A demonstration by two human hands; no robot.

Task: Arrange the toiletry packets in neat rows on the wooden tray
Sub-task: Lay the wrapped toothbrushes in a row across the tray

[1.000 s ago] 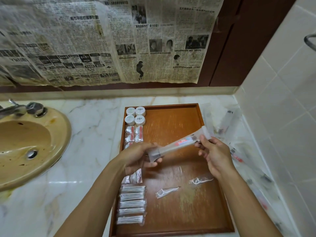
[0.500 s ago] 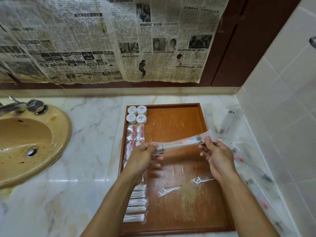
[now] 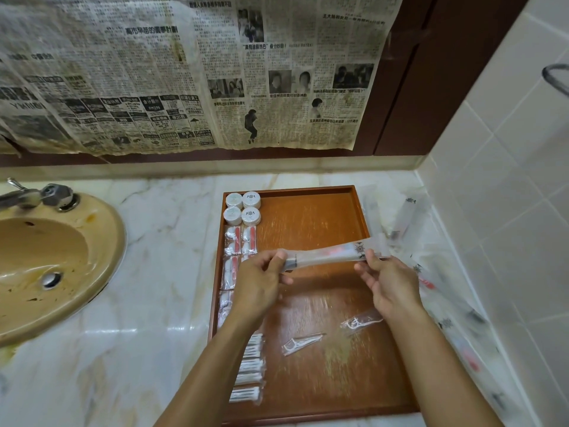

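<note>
Two hands, left hand (image 3: 258, 288) and right hand (image 3: 391, 285), pinching toothbrush packet (image 3: 326, 255) ends above tray (image 3: 308, 192).

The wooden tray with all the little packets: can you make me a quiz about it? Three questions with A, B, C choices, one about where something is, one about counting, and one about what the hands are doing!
1. Where are the round white tubs?
A. the wooden tray's far left corner
B. in the sink
C. the tray's near right corner

2. How many round white tubs are there?
A. two
B. four
C. six

3. What is happening to the long clear packet?
A. it lies flat on the tray
B. one hand holds each end
C. it sits in the sink

Answers:
1 A: they sit by the far left rim.
2 B: two rows of two.
3 B: the left hand and right hand hold it above the tray.
</note>
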